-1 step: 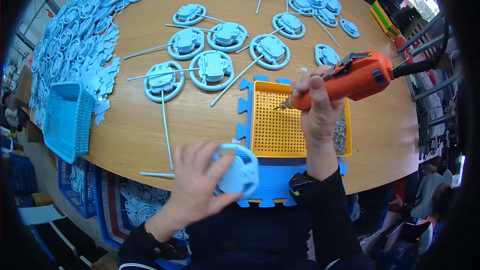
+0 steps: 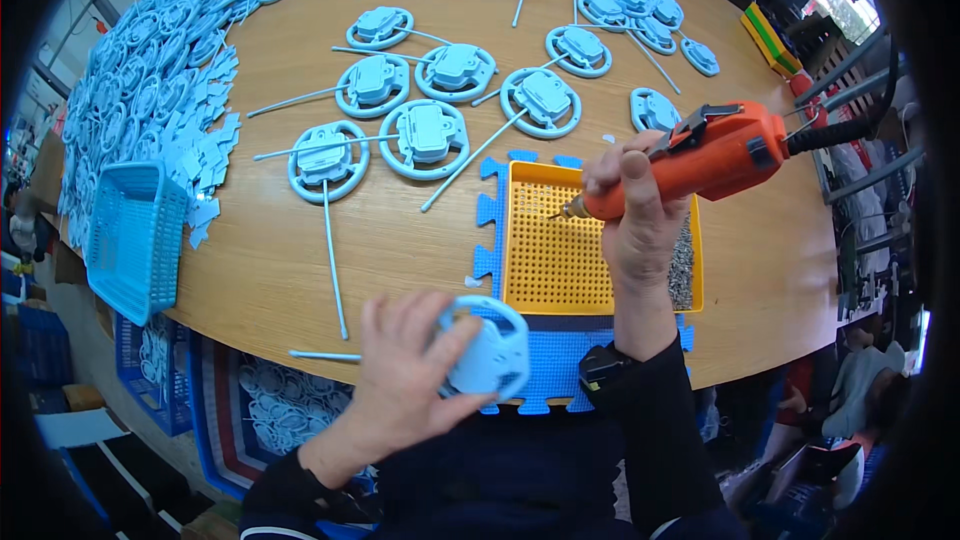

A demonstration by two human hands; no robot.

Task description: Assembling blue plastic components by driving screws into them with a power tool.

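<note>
l hand [image 2: 405,360] grips the blue wheel [image 2: 492,360] by its left side, at the mat's [image 2: 560,350] near left corner; r hand [image 2: 640,230] wrapped round the driver [image 2: 715,160], bit [image 2: 556,215] above the tray [image 2: 555,275]. imo keep wheel flat n steady, bit square to it (tilt prob = slips). vs earlier frame, wheel's a bit further right + nearer, driver's abt same spot.
</note>
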